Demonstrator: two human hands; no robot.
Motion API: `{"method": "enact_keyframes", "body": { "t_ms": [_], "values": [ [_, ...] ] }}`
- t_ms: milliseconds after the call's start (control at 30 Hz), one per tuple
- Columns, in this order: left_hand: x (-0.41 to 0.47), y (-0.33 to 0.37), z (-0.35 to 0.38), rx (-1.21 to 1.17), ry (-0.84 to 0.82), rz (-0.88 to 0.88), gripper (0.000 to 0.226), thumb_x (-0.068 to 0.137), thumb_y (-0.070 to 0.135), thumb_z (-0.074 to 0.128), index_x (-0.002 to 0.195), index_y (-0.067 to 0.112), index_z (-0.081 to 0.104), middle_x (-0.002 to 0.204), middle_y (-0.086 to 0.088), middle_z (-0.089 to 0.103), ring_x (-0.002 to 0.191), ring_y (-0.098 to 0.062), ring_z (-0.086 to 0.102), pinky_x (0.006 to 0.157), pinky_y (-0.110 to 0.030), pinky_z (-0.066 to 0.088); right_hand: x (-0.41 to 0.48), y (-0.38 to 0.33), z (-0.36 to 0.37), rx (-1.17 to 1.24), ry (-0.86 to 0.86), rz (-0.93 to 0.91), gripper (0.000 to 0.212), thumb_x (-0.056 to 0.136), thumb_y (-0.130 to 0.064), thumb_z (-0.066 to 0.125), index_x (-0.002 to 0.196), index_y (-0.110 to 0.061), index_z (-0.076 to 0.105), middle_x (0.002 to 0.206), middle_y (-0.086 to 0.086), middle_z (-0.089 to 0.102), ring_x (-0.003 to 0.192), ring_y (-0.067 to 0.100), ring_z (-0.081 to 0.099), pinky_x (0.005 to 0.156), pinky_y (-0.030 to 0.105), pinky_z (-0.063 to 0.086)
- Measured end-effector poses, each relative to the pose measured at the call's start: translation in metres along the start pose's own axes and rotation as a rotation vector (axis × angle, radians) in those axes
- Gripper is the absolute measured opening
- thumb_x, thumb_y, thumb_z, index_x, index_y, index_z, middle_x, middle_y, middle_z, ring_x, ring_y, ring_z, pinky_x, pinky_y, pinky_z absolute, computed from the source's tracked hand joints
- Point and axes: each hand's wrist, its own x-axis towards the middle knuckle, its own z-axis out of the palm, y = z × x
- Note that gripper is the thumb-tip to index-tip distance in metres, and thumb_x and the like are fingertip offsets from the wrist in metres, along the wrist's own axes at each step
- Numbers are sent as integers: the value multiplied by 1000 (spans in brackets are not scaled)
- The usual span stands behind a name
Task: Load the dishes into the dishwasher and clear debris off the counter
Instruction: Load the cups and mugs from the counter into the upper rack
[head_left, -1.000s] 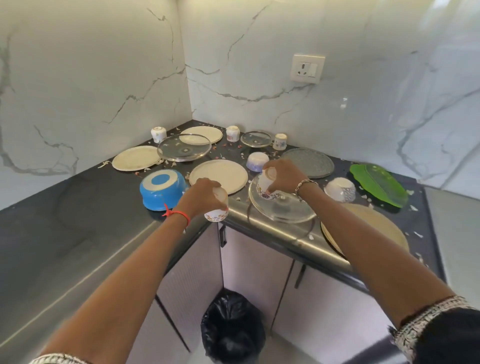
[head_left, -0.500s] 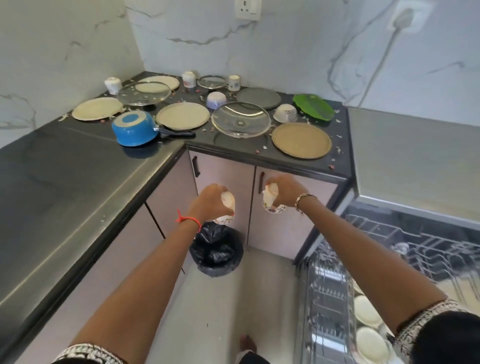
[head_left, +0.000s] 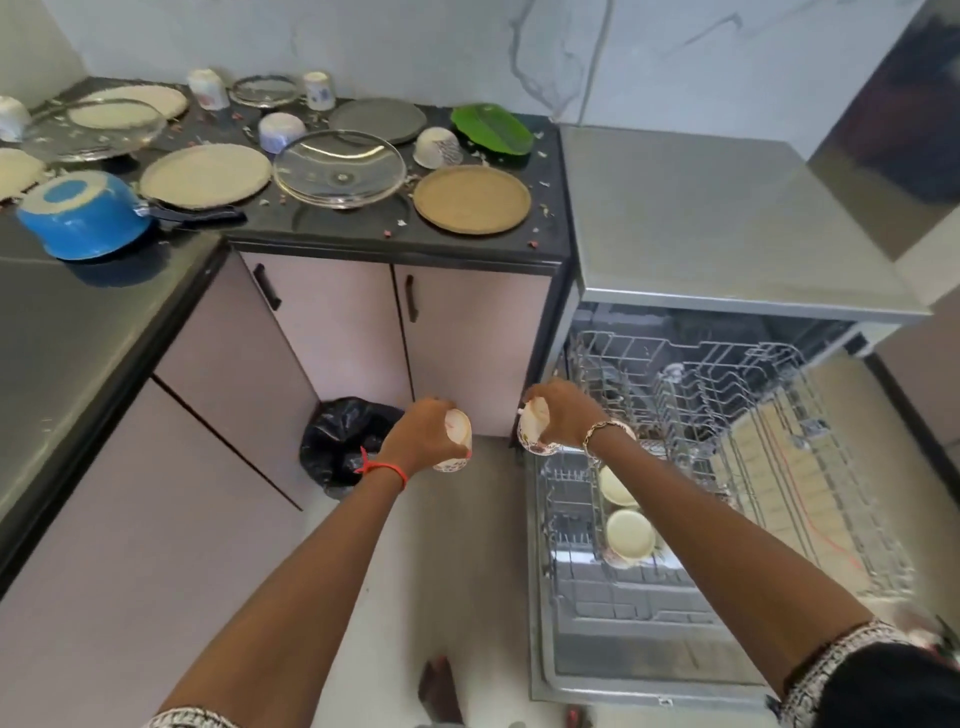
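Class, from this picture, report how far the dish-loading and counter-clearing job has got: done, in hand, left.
Done: two cream dishes sit in the open dishwasher's rack. In hand: the left hand grips the left cup, the right hand the right cup. Left: plates, glass lids, cups and the blue saucepan on the counter, debris scattered among them.

Both arms reach forward and down, bare below patterned sleeve cuffs, with the hands level, near each other and not touching. The left hand (head_left: 422, 435) curls its fingers round a small cup (head_left: 458, 440), and a red thread (head_left: 383, 468) is tied at its wrist. The right hand (head_left: 565, 410) grips a second cup (head_left: 535, 428) from above, with a metal bracelet (head_left: 602, 431) on its wrist.
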Motion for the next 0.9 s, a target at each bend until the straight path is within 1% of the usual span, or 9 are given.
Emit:
{"method": "enact_keyframes", "body": {
  "t_ms": [67, 133, 200, 367, 467, 567, 733, 833, 900],
  "values": [
    [3, 14, 16, 8, -18, 16, 57, 68, 24, 80, 117, 7, 57, 114, -11, 55, 108, -27, 50, 92, -35, 44, -11, 19, 4, -3, -8, 27, 62, 70, -13, 74, 127, -22, 49, 127, 7, 47, 121, 25, 43, 98, 39, 44],
    [7, 30, 35, 16, -38, 35, 57, 68, 25, 80, 117, 7, 56, 113, -11, 56, 106, -28, 52, 90, -34, 44, -22, 44, 7, 4, 4, 50, 61, 71, -12, 74, 126, -21, 50, 126, 8, 48, 118, 26, 45, 95, 36, 44],
    [12, 50, 55, 16, -61, 56, 59, 69, 25, 79, 119, 7, 55, 114, -11, 55, 107, -28, 51, 89, -33, 44, -34, 70, 10, 38, 13, 70, 61, 71, -10, 74, 125, -21, 51, 126, 8, 48, 117, 26, 47, 93, 36, 44],
    [27, 98, 108, 1, -65, 54, 60, 70, 25, 79, 122, 6, 54, 118, -11, 54, 109, -28, 50, 90, -32, 40, -51, 146, 13, 62, 8, 96, 60, 71, -12, 77, 125, -26, 54, 125, 9, 46, 113, 27, 51, 88, 37, 48],
    [35, 124, 136, -36, -17, 16, 61, 69, 25, 80, 121, 7, 54, 115, -10, 53, 106, -27, 51, 87, -30, 40, -55, 192, 12, 76, -8, 88, 57, 71, -9, 76, 123, -23, 56, 127, 11, 43, 114, 29, 50, 87, 37, 48],
    [44, 147, 160, -39, 37, -20, 63, 67, 26, 81, 121, 7, 55, 114, -10, 53, 104, -27, 51, 83, -27, 37, -54, 234, 15, 136, -19, 93, 58, 72, -3, 73, 125, -20, 55, 122, 14, 45, 111, 31, 51, 92, 40, 49],
    [58, 168, 186, -34, 100, -85, 65, 68, 28, 81, 123, 7, 53, 116, -12, 51, 111, -29, 47, 90, -34, 39, -44, 288, 22, 204, -37, 113, 58, 74, -1, 70, 127, -18, 53, 123, 17, 43, 115, 31, 46, 91, 38, 46],
    [67, 170, 197, -22, 114, -112, 66, 68, 27, 81, 124, 6, 52, 118, -13, 50, 111, -30, 47, 91, -35, 39, -28, 309, 31, 213, -70, 94, 58, 74, -2, 68, 129, -17, 52, 125, 17, 42, 118, 31, 44, 94, 36, 44],
    [74, 170, 201, -9, 123, -124, 66, 69, 28, 80, 125, 6, 51, 118, -13, 50, 112, -29, 47, 91, -36, 39, -17, 320, 40, 200, -101, 72, 58, 74, 1, 67, 128, -17, 53, 127, 15, 41, 119, 31, 44, 97, 38, 45]
  ]
}}
